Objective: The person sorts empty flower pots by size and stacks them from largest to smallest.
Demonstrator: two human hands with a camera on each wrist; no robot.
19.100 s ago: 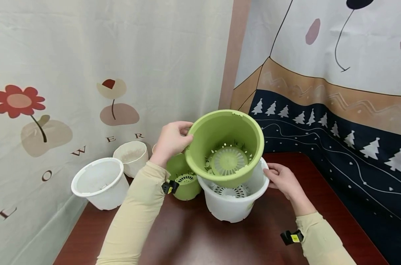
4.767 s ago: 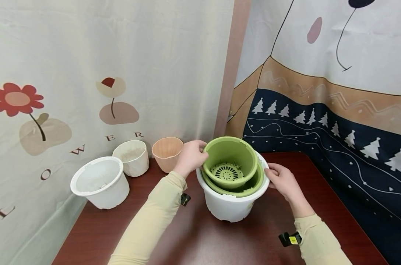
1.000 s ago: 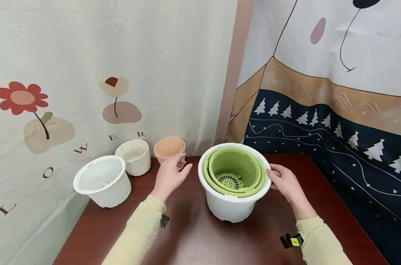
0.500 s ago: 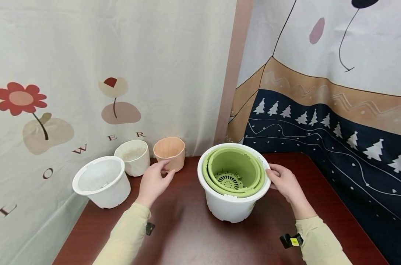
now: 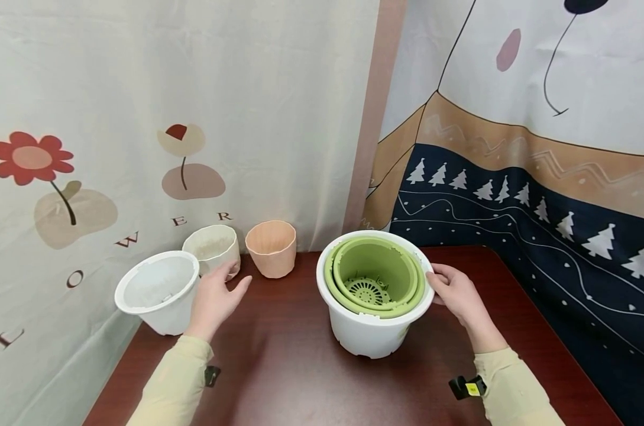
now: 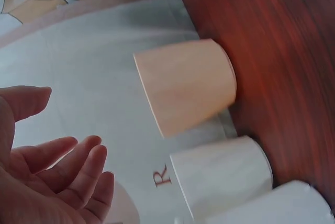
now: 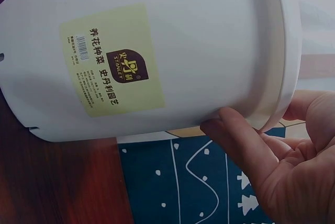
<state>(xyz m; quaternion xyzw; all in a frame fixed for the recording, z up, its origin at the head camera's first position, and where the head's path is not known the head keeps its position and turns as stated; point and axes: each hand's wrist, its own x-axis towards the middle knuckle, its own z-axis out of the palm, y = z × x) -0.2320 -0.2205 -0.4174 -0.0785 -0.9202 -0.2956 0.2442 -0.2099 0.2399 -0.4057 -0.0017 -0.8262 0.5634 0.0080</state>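
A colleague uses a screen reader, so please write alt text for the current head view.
A person's right hand grips a white pot by its rim, with a larger green pot and a smaller green pot nested inside. The empty left hand hovers near a second white pot, a cream pot and a peach pot on a reddish-brown table.

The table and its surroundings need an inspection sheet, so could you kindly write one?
Surface: table, reddish-brown, wood-grained.
Pots: small green pot inside large green pot inside right white pot; left white pot, cream pot and peach pot farther left.
Clutter: nothing seen.
Hands: right hand holds right white pot at the rim; left hand empty, near left white pot.
Cables: nothing seen.
Surroundings: printed cloth behind and at right.
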